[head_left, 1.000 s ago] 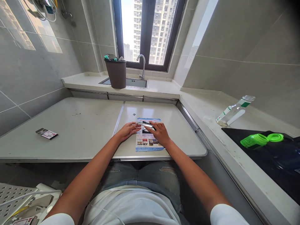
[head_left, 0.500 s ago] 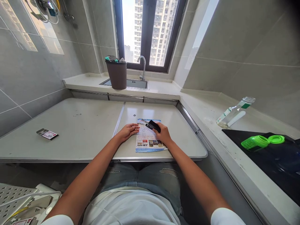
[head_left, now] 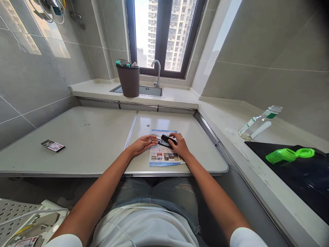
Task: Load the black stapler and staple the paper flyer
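Note:
A black stapler is over a printed leaflet, its upper arm lifted apart from the base. My right hand grips it from the right, fingers wrapped round its rear end. At its left end, my left hand has its fingertips drawn together close to a shiny metal part. Whatever lies between those fingertips is too small to make out. The leaflet has blue edges and small photos, and lies flat on the white table. Beyond it rests a tiny grey staple strip.
A small grey-and-white box lies on the table's left. Behind stand a brown bin and a sink with a tap. On the right counter are a clear bottle and a green bottle.
My left hand has moved right to the stapler's front end. The stapler has turned flatter, its upper arm and base now showing apart, with less metal rail visible.

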Available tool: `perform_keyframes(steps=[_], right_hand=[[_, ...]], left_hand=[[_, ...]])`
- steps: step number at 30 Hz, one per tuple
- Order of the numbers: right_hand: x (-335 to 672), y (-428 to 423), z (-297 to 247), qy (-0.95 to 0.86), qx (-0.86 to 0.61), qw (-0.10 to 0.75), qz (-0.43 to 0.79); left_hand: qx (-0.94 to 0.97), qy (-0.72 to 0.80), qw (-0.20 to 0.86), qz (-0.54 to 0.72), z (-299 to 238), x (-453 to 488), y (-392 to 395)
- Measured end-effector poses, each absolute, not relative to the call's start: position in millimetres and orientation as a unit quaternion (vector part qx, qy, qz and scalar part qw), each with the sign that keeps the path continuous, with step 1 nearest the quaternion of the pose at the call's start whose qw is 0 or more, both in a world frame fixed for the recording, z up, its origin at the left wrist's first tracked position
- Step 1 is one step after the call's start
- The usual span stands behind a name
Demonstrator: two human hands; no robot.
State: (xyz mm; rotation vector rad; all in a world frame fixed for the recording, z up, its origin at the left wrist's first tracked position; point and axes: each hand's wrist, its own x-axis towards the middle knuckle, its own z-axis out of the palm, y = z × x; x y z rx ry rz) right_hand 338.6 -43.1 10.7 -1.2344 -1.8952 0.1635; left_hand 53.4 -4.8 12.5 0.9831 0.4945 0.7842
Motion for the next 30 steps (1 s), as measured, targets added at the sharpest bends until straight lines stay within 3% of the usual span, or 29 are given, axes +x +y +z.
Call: perform_keyframes(steps=[4, 10, 17, 25, 30], right_hand=[[322, -55, 28, -0.796, -0.424, 0.431, -0.022], [277, -54, 41, -0.86, -0.332, 0.384, 0.047], [267, -51, 42, -0.859, -0.343, 0.381, 0.018], [263, -63, 40, -0.875, -0.367, 0.31, -0.061], [277, -58, 54, -0.814, -0.417, 0.404, -0.023]], left_hand=[[0.499, 0.205, 0.774, 0.331, 16, 55, -9], [0.531, 0.153, 0.77, 0.318, 11, 54, -11], [0.541, 0.126, 0.773, 0.307, 17, 56, -17], [0.567, 0.142, 0.751, 0.307, 30, 60, -24], [0.554, 0.149, 0.745, 0.341, 32, 57, -23]])
